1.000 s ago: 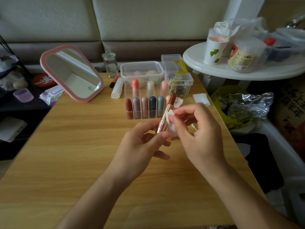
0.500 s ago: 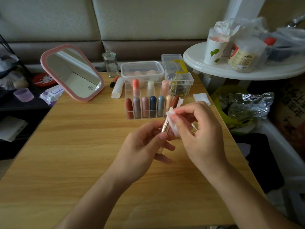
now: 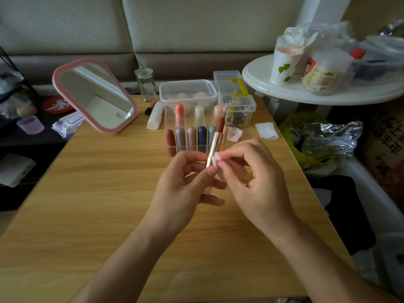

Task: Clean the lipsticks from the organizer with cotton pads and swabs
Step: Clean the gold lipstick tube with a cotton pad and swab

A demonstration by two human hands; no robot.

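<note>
Head view: left hand (image 3: pixel 185 184) grips lipstick (image 3: pixel 215 141), tip angled away; right hand (image 3: pixel 255 182) pinches cotton pad (image 3: pixel 216 159) against its right side.

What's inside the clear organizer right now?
The clear organizer holds at least five lipsticks in its front row and three behind. The held lipstick covers the front right end, so its contents there cannot be told.
</note>
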